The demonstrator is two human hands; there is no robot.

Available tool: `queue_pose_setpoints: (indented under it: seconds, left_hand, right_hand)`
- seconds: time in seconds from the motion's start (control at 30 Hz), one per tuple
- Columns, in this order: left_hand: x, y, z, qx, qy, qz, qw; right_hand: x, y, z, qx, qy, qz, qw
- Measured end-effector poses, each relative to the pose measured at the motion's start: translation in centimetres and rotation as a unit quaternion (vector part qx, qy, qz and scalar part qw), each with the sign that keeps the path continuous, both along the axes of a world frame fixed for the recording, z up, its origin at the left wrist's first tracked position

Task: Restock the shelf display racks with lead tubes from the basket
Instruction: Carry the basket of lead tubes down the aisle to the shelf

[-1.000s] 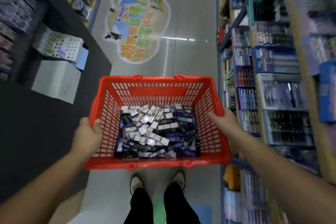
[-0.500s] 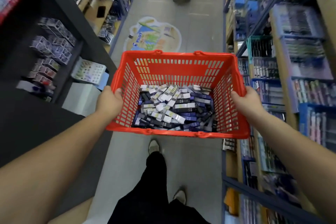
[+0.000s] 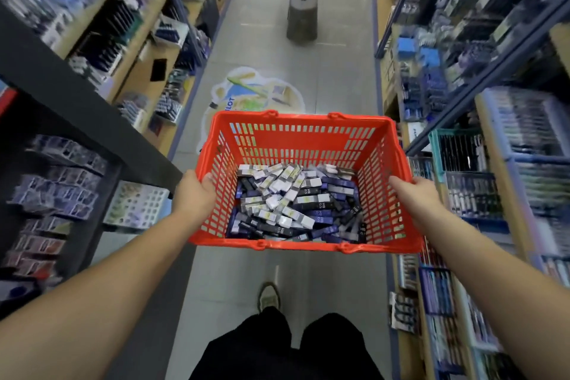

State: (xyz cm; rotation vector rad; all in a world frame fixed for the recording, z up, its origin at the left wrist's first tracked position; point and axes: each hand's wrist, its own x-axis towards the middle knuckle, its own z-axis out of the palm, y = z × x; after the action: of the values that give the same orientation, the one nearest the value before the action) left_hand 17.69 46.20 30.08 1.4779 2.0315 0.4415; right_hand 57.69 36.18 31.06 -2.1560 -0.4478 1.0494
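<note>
- The left hand [image 3: 194,194] clasps the basket's [image 3: 308,133] left rim, thumb hooked inside. The right hand [image 3: 413,197] clasps the right rim.
- The tubes [image 3: 293,203] lie heaped loose on the basket floor, carried in the aisle beside the racks [image 3: 472,194].
- The tubes look light, rigid and slick, so they are probably best pinched across their long sides.
- The basket seems stiff enough for a one-handed hold.

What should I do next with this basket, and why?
Probably set the red basket down on the floor: left hand and right hand both grip its sides, so neither is free to pick lead tubes.
</note>
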Motion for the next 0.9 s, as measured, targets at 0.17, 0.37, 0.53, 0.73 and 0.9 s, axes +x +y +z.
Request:
queue_pose_setpoints:
  seconds: [0.17, 0.37, 0.53, 0.73, 0.9]
  left_hand:
    - [4.2, 8.0, 0.9, -0.006, -0.008, 0.008, 1.000]
    - [11.7, 18.4, 0.5, -0.016, -0.052, 0.039, 0.998]
    - [15.4, 26.1, 0.7, -0.001, -0.036, 0.051, 0.998]
    - [17.1, 35.3, 1.3, 0.012, -0.033, 0.090, 0.995]
    - [16.7, 45.1, 0.5, 0.015, -0.011, 0.114, 0.993]
  right_hand:
    - [4.1, 7.9, 0.2, 0.008, 0.011, 0.007, 1.000]
    - [11.4, 18.9, -0.2, 0.015, 0.006, 0.033, 0.999]
    - [16.6, 28.7, 1.0, 0.025, -0.051, 0.123, 0.991]
    - [19.4, 41.4, 1.5, 0.026, -0.093, 0.199, 0.975]
    - [19.3, 53.3, 1.0, 0.006, -0.065, 0.226, 0.972]
